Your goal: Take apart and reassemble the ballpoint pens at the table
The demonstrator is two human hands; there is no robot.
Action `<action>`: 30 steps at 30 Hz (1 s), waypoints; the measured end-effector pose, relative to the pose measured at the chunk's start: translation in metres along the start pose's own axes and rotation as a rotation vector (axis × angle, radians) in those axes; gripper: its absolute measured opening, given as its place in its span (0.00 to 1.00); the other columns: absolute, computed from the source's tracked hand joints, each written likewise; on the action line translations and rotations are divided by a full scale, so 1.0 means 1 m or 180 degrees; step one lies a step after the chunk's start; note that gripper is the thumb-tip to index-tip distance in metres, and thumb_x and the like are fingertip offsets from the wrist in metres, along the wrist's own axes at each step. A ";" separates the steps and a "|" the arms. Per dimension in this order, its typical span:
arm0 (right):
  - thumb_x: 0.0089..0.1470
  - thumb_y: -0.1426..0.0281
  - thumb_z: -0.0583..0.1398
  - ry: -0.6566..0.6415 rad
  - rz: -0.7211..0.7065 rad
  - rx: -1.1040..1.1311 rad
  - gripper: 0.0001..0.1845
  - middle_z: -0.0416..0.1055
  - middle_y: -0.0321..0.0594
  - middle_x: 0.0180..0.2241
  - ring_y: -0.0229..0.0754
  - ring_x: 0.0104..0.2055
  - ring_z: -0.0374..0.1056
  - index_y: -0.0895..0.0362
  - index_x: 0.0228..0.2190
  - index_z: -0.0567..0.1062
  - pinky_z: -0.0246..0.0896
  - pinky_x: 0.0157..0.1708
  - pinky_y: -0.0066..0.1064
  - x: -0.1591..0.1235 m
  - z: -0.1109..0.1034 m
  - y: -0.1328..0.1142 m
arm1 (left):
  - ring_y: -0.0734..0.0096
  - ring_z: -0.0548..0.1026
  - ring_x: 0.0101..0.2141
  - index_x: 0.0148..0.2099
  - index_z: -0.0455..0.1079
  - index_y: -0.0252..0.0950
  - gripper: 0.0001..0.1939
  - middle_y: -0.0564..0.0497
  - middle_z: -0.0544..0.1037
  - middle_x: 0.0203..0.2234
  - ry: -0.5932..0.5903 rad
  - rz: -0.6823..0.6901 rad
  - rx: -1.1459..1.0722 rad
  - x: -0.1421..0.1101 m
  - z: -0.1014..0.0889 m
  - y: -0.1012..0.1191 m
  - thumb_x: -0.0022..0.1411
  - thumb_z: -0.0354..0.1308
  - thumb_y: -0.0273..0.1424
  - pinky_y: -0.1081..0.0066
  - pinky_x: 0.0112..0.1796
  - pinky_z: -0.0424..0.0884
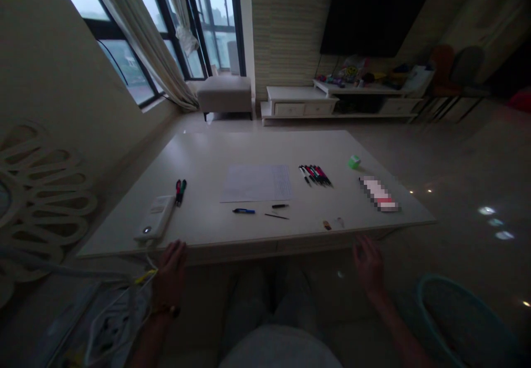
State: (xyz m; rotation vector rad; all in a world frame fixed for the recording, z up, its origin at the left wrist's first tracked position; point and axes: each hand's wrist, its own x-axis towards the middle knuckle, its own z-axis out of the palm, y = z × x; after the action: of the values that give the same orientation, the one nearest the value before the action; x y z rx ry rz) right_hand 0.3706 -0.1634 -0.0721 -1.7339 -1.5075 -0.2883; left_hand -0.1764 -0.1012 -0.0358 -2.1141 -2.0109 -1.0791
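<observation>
My left hand is at the front edge of the white table, fingers stretched toward it, holding nothing I can see. It is nearest a white box-shaped device with a cable. My right hand is at the same edge further right, its fingers a little apart and nothing in them. Between the hands lie a disassembled pen's blue barrel, a short black piece and a thin dark refill. Behind them is a sheet of paper, with a row of several pens to its right.
Two pens lie left of the paper. A green cube-like item, a blurred-out phone-shaped object and a small brown piece are on the right. A teal basket stands low right; a power strip is low left.
</observation>
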 end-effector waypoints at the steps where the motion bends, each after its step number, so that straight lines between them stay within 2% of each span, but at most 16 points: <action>1: 0.55 0.64 0.53 0.0056 0.0055 0.0033 0.15 0.68 0.48 0.42 0.49 0.47 0.62 0.56 0.42 0.72 0.55 0.48 0.46 0.003 0.002 -0.010 | 0.60 0.65 0.50 0.50 0.65 0.43 0.17 0.48 0.68 0.47 0.0071 0.0008 0.0094 0.001 -0.001 0.005 0.62 0.44 0.36 0.54 0.49 0.64; 3: 0.54 0.65 0.54 -0.0084 -0.0020 0.0240 0.12 0.69 0.45 0.37 0.48 0.43 0.63 0.55 0.36 0.74 0.57 0.46 0.44 0.016 0.014 -0.044 | 0.63 0.68 0.44 0.49 0.66 0.43 0.16 0.49 0.71 0.43 0.0092 0.0096 0.0237 0.014 0.006 0.027 0.61 0.46 0.36 0.57 0.47 0.65; 6: 0.54 0.66 0.55 -0.0725 -0.0301 0.0634 0.09 0.68 0.44 0.36 0.47 0.42 0.62 0.53 0.34 0.75 0.57 0.45 0.41 0.045 0.043 -0.108 | 0.63 0.67 0.44 0.50 0.66 0.41 0.16 0.48 0.71 0.44 -0.0087 0.0330 0.0246 0.050 0.034 0.079 0.59 0.50 0.36 0.60 0.46 0.64; 8: 0.52 0.66 0.57 -0.0956 -0.0274 0.0694 0.09 0.67 0.45 0.37 0.48 0.42 0.61 0.53 0.35 0.75 0.56 0.44 0.41 0.063 0.065 -0.144 | 0.63 0.65 0.46 0.51 0.66 0.42 0.17 0.48 0.69 0.47 -0.0451 0.0570 0.0259 0.074 0.056 0.111 0.58 0.53 0.33 0.62 0.47 0.62; 10: 0.50 0.66 0.59 -0.1184 -0.0256 0.0692 0.08 0.67 0.46 0.36 0.48 0.42 0.61 0.54 0.34 0.75 0.56 0.42 0.40 0.076 0.084 -0.165 | 0.61 0.64 0.48 0.48 0.68 0.45 0.16 0.49 0.68 0.49 -0.0797 0.0693 0.0306 0.093 0.076 0.131 0.56 0.55 0.33 0.62 0.47 0.61; 14: 0.49 0.66 0.61 -0.1478 -0.0078 0.0491 0.06 0.68 0.45 0.33 0.46 0.38 0.62 0.55 0.27 0.75 0.57 0.38 0.35 0.086 0.107 -0.173 | 0.61 0.65 0.46 0.36 0.72 0.42 0.05 0.50 0.71 0.44 -0.0915 0.0615 0.0259 0.105 0.097 0.140 0.56 0.56 0.33 0.60 0.46 0.60; 17: 0.51 0.68 0.59 -0.1626 -0.0124 0.0360 0.06 0.68 0.44 0.33 0.45 0.38 0.62 0.56 0.26 0.74 0.55 0.38 0.34 0.088 0.108 -0.172 | 0.66 0.69 0.40 0.36 0.70 0.40 0.06 0.50 0.74 0.36 -0.0795 0.0687 -0.0155 0.099 0.097 0.139 0.59 0.52 0.30 0.61 0.46 0.60; 19: 0.53 0.71 0.57 -0.1637 -0.0185 0.0400 0.06 0.69 0.44 0.32 0.45 0.38 0.62 0.57 0.27 0.73 0.55 0.38 0.33 0.089 0.104 -0.174 | 0.69 0.71 0.37 0.39 0.68 0.38 0.07 0.50 0.75 0.33 -0.0691 0.0678 -0.0609 0.090 0.094 0.140 0.61 0.49 0.29 0.64 0.44 0.64; 23: 0.54 0.74 0.55 -0.1518 -0.0312 0.0857 0.04 0.70 0.41 0.30 0.42 0.35 0.63 0.58 0.31 0.71 0.55 0.37 0.32 0.089 0.089 -0.179 | 0.70 0.71 0.37 0.42 0.68 0.39 0.10 0.49 0.73 0.34 -0.0550 0.0694 -0.1281 0.073 0.086 0.145 0.62 0.46 0.29 0.69 0.39 0.67; 30: 0.54 0.73 0.56 -0.1260 -0.0704 0.1390 0.05 0.72 0.41 0.31 0.42 0.36 0.64 0.57 0.31 0.72 0.54 0.39 0.34 0.092 0.070 -0.188 | 0.71 0.71 0.36 0.41 0.69 0.39 0.10 0.49 0.73 0.33 -0.0539 0.0659 -0.1516 0.060 0.080 0.151 0.62 0.47 0.29 0.69 0.38 0.68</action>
State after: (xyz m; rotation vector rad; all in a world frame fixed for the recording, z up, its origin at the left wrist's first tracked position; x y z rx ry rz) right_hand 0.2011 -0.0552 0.0186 -1.3237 -1.8821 0.2767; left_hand -0.0108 -0.0362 -0.0030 -2.6490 -1.6626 -1.5039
